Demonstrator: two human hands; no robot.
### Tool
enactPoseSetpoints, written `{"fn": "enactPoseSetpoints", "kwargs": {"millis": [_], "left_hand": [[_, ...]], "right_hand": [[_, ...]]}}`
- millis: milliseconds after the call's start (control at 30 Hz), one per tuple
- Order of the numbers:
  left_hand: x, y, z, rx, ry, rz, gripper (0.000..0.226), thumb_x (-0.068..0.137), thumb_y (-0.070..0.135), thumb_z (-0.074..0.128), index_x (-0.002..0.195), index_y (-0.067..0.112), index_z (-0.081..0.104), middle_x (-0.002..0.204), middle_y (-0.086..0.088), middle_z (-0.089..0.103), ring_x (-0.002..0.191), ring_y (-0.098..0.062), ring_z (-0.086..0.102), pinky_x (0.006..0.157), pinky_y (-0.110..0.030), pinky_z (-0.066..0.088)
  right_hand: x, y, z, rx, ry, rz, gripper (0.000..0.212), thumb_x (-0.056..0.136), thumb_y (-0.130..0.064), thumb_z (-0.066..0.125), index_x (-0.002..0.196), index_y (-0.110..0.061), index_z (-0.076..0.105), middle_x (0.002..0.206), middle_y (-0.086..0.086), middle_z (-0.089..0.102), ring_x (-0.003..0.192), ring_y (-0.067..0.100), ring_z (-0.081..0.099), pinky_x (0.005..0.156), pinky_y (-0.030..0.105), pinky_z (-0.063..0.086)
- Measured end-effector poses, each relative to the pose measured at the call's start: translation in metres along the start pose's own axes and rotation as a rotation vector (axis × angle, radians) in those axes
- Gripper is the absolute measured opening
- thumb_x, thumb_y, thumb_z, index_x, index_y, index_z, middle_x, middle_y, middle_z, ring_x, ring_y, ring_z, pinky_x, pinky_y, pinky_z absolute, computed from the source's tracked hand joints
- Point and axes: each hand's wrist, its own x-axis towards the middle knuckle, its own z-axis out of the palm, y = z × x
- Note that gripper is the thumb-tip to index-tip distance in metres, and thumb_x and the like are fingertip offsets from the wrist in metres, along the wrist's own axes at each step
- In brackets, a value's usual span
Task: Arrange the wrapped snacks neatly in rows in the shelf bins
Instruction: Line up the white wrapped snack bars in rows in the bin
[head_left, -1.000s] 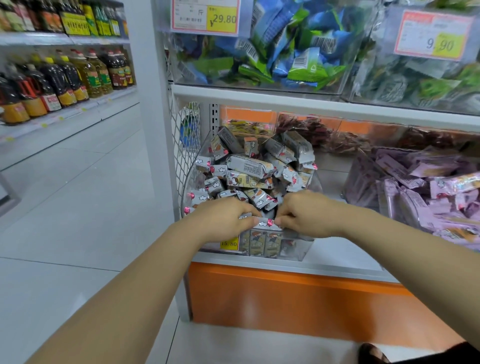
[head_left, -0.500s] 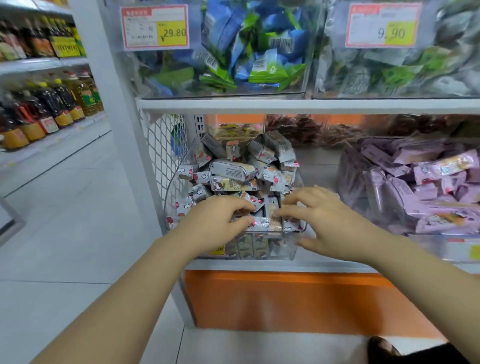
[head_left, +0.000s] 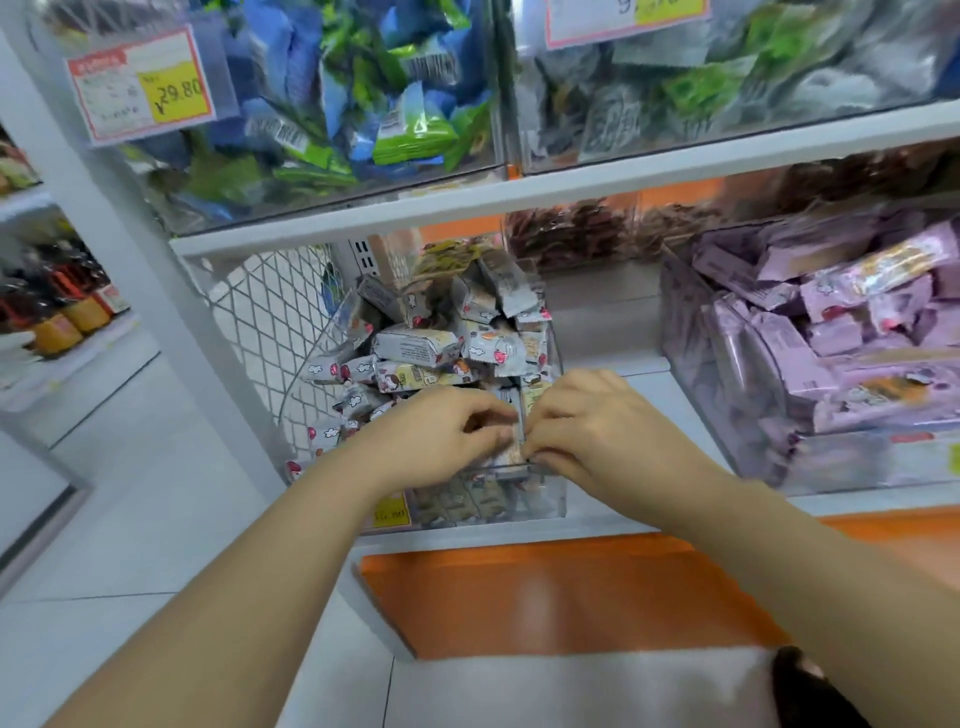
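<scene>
1. Head view, containers: a clear bin (head_left: 506, 469) on the lower shelf (head_left: 613, 374) holds a loose heap of wrapped snacks (head_left: 415, 348), with more standing upright behind its front wall. The neighbouring bin (head_left: 691, 332) holds purple packets (head_left: 831, 332). An upper bin (head_left: 234, 202) holds blue and green packets (head_left: 395, 119).
2. Snack wrappers: silver-grey with red and white cartoon print.
3. The left hand (head_left: 441, 436) and right hand (head_left: 597, 431) meet at the front rim, fingers curled, pinching a single snack (head_left: 511, 441).
4. Writing: the price tag (head_left: 140, 85) reads 29.80. The yellow label (head_left: 392, 512) is blurred.

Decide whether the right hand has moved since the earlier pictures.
Yes: the right hand has drawn back towards the bin's front rim, fingers now curled on a snack.
</scene>
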Motion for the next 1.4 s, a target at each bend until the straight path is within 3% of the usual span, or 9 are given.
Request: {"fn": "enactPoseSetpoints", "kwargs": {"millis": [100, 200, 400, 600, 733, 933, 1133, 1300, 1400], "left_hand": [[0.000, 0.005, -0.003, -0.015, 0.024, -0.004, 0.026, 0.096, 0.035, 0.051, 0.117, 0.029, 0.063, 0.079, 0.019, 0.059, 0.063, 0.011, 0.053, 0.057, -0.011, 0.037], [-0.006, 0.008, -0.004, -0.147, 0.135, -0.034, 0.038, 0.093, 0.036, 0.055, 0.131, 0.034, 0.053, 0.106, 0.016, 0.061, 0.085, -0.004, 0.062, 0.073, -0.028, 0.052], [-0.022, 0.026, 0.001, -0.381, 0.205, 0.079, 0.044, 0.093, 0.033, 0.056, 0.134, 0.043, 0.043, 0.129, 0.025, 0.051, 0.117, 0.009, 0.048, 0.102, -0.024, 0.040], [-0.036, 0.023, -0.001, -0.509, 0.299, 0.062, 0.029, 0.093, 0.027, 0.056, 0.116, 0.046, 0.053, 0.111, 0.019, 0.062, 0.095, 0.001, 0.062, 0.080, -0.023, 0.054], [-0.040, 0.005, -0.008, -0.492, 0.616, -0.084, 0.027, 0.092, 0.027, 0.058, 0.116, 0.039, 0.053, 0.101, 0.017, 0.061, 0.083, 0.000, 0.062, 0.064, -0.026, 0.056], [-0.010, -0.032, -0.031, -0.364, 1.008, -0.364, 0.017, 0.093, 0.029, 0.055, 0.100, 0.016, 0.046, 0.090, 0.000, 0.056, 0.062, -0.007, 0.049, 0.051, -0.021, 0.036], [0.033, -0.055, -0.041, -0.186, 0.798, -0.456, 0.022, 0.095, 0.022, 0.051, 0.108, 0.006, 0.059, 0.081, -0.005, 0.059, 0.063, -0.020, 0.052, 0.054, -0.028, 0.038], [0.032, -0.063, -0.035, 0.002, 0.665, -0.449, 0.037, 0.093, 0.032, 0.051, 0.125, 0.013, 0.056, 0.116, -0.015, 0.059, 0.098, -0.033, 0.058, 0.085, -0.041, 0.050], [0.012, -0.043, -0.027, 0.050, 0.773, -0.220, 0.034, 0.093, 0.023, 0.053, 0.126, 0.015, 0.056, 0.121, -0.009, 0.052, 0.112, -0.025, 0.050, 0.095, -0.033, 0.041]], "right_hand": [[0.000, -0.001, -0.007, 0.082, 0.049, 0.066, 0.029, 0.087, -0.035, 0.041, 0.082, -0.023, 0.067, 0.084, -0.009, 0.063, 0.080, 0.017, 0.052, 0.069, 0.033, 0.043], [-0.001, -0.004, -0.024, 0.270, 0.234, 0.228, 0.024, 0.091, -0.031, 0.044, 0.087, -0.018, 0.064, 0.085, -0.007, 0.061, 0.077, 0.011, 0.053, 0.068, 0.029, 0.044], [-0.008, -0.009, -0.042, 0.751, 0.502, 0.562, 0.011, 0.095, -0.012, 0.050, 0.089, -0.015, 0.058, 0.075, -0.007, 0.062, 0.060, 0.004, 0.059, 0.054, 0.010, 0.043], [-0.007, -0.012, -0.037, 0.993, 0.479, 0.632, 0.018, 0.096, -0.009, 0.048, 0.092, -0.023, 0.058, 0.085, -0.007, 0.065, 0.063, 0.006, 0.064, 0.063, 0.019, 0.053], [-0.004, -0.006, -0.032, 0.985, 0.410, 0.640, 0.023, 0.094, -0.010, 0.053, 0.099, -0.032, 0.057, 0.102, -0.011, 0.065, 0.079, 0.005, 0.068, 0.074, 0.018, 0.052], [0.002, 0.000, -0.027, 0.938, 0.368, 0.711, 0.020, 0.090, -0.010, 0.060, 0.085, -0.029, 0.063, 0.083, -0.003, 0.069, 0.076, 0.007, 0.066, 0.078, 0.023, 0.052], [0.003, 0.005, -0.024, 0.890, 0.282, 0.727, 0.017, 0.089, -0.010, 0.060, 0.085, -0.025, 0.065, 0.082, 0.004, 0.070, 0.074, 0.008, 0.066, 0.081, 0.030, 0.055], [0.003, 0.008, -0.024, 0.888, 0.242, 0.735, 0.019, 0.089, -0.009, 0.061, 0.082, -0.027, 0.065, 0.082, 0.005, 0.070, 0.074, 0.010, 0.067, 0.077, 0.022, 0.055], [0.001, 0.009, -0.025, 0.893, 0.235, 0.757, 0.018, 0.088, -0.009, 0.062, 0.082, -0.025, 0.066, 0.080, 0.003, 0.070, 0.073, 0.008, 0.067, 0.082, 0.030, 0.055]]}}
